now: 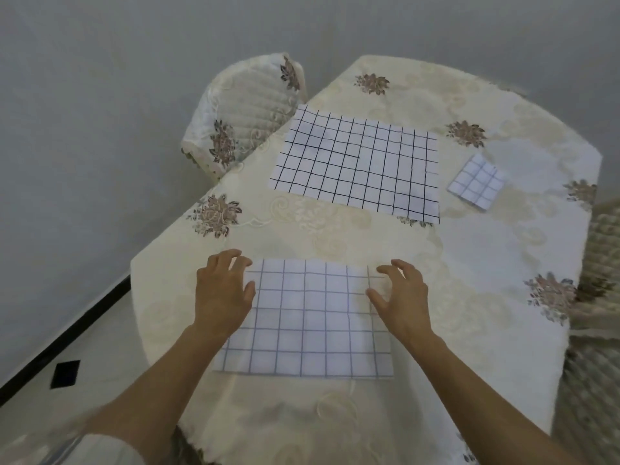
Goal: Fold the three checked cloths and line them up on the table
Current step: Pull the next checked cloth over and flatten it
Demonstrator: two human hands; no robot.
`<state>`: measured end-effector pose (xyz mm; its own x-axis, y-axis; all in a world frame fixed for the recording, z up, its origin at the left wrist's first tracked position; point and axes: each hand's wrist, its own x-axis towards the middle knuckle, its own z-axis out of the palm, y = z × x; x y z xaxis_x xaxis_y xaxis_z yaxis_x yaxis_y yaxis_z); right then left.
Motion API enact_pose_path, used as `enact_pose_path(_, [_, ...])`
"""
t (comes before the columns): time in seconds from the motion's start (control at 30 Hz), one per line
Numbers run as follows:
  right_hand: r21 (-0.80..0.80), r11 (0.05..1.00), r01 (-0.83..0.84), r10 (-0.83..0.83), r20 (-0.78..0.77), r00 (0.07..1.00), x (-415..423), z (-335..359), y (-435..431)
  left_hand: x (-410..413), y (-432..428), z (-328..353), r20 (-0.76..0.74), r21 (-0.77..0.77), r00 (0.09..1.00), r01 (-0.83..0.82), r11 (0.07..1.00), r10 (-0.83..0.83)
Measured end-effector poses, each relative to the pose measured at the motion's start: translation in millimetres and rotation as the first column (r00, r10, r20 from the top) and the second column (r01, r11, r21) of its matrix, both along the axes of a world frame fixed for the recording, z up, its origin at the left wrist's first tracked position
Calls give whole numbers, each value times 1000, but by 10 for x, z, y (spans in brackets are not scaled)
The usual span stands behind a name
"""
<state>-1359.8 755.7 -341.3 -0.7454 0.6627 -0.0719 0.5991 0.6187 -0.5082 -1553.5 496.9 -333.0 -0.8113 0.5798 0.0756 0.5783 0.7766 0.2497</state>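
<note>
Three white checked cloths lie on the table (486,263). The near cloth (308,320), with faint blue-grey lines, lies flat in front of me. My left hand (221,290) hovers over its far left corner with fingers loosely spread. Over its far right corner is my right hand (402,297), fingers spread and slightly curled, gripping nothing. A larger cloth with dark lines (359,162) lies spread flat farther back. A small folded cloth (476,181) sits at the right, beyond it.
The table wears a cream cover with brown flower prints. A chair with a matching quilted cover (241,109) stands at the far left edge. Another covered chair (600,256) is at the right edge. Pale floor with a black stripe (60,340) lies to the left.
</note>
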Motion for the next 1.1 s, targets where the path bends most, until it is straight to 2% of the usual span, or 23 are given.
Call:
enact_pose_path(0.13, [-6,991,-131,131,23,991,78,-193,-327,234,-33,-167,33,-44,998,50,998,-49])
enact_pose_path(0.3, [-21,918,-396,384,293,876,133,-354,-920,780,-2,-350,84,-165,994,81,983,-68])
enact_pose_path(0.43, [14,884,-467,445,277,851,174,-435,-1233,1127,-101,-508,100,-191,992,93,977,-75])
enact_pose_path(0.6, [65,888,-456,422,283,861,268,-560,-1325,1114,-274,-584,83,-181,992,109,977,-95])
enact_pose_path(0.7, [44,907,-419,380,343,859,376,-551,-1212,1001,-467,-620,69,-202,993,105,974,-93])
enact_pose_path(0.93, [69,947,-314,259,415,872,667,-520,-872,850,-963,-669,81,-213,997,8,977,10])
enact_pose_path(1.1, [95,958,-271,198,466,863,893,-547,-700,736,-1171,-628,58,-291,996,-46,956,65])
